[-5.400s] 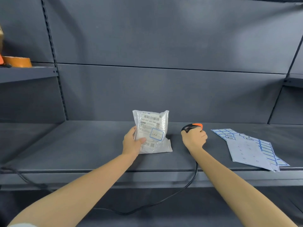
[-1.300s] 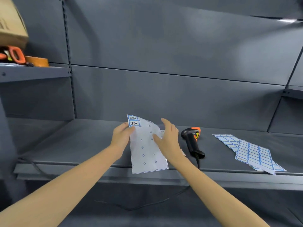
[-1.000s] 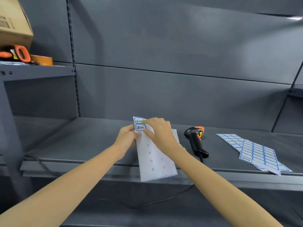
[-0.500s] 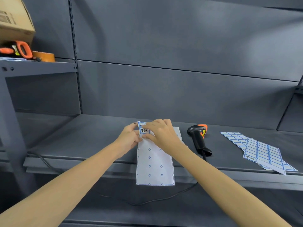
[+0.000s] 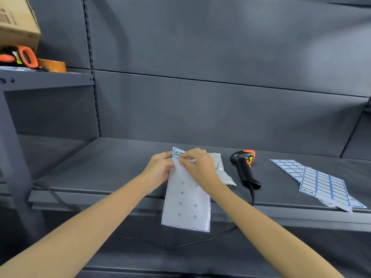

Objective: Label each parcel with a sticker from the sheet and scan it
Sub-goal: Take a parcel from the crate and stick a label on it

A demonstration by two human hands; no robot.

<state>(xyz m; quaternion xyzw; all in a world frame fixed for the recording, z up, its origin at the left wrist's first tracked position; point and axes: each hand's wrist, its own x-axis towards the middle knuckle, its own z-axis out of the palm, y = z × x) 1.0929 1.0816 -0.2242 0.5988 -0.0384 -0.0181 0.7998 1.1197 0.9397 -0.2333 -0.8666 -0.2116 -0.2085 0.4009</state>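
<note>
Right hand pinching sticker sheet top, parcel beneath

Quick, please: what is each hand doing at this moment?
Left hand: holds the sticker sheet by its upper left edge.
Right hand: pinches a sticker at the sheet's top, peeling it.

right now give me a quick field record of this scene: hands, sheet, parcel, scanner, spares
left hand: holds the sticker sheet's top left edge
right hand: pinches a sticker near the sheet's top
sticker sheet: nearly used up, hangs past the shelf edge
parcel: on the shelf behind the right hand
scanner: lying on the shelf
spare sheets: far right
</note>
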